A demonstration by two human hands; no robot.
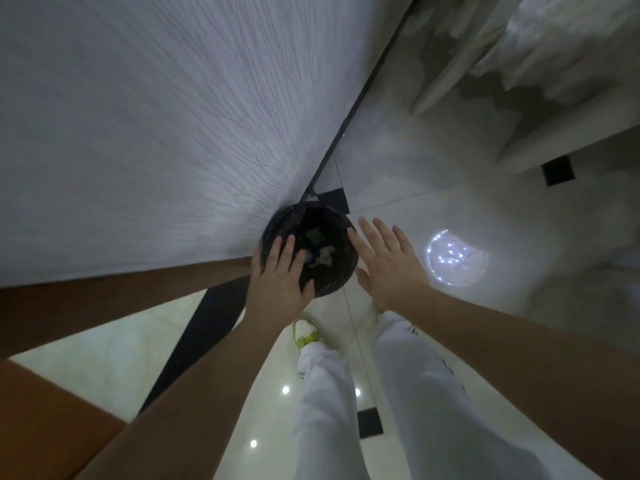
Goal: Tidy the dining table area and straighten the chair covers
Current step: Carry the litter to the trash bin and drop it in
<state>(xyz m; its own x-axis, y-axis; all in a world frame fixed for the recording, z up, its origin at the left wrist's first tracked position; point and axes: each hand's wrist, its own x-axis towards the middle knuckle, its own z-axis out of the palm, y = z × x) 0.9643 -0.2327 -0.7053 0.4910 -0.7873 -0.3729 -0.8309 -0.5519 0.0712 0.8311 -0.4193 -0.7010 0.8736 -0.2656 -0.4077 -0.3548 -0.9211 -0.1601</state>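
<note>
A round black waste bin (337,271) lined with a dark bag stands on the floor at the foot of the wall, with crumpled paper and a green scrap inside. My left hand (280,278) hovers over its left rim, fingers spread and empty. My right hand (388,263) is spread flat just right of the bin, holding nothing. A white chair cover (561,46) drapes at the top right, blurred.
A white textured wall (138,133) fills the left. A brown wooden edge (104,306) juts in at lower left. Glossy pale floor tiles (467,209) carry lamp reflections. My white trousers and yellow-green shoes (308,332) stand just behind the bin.
</note>
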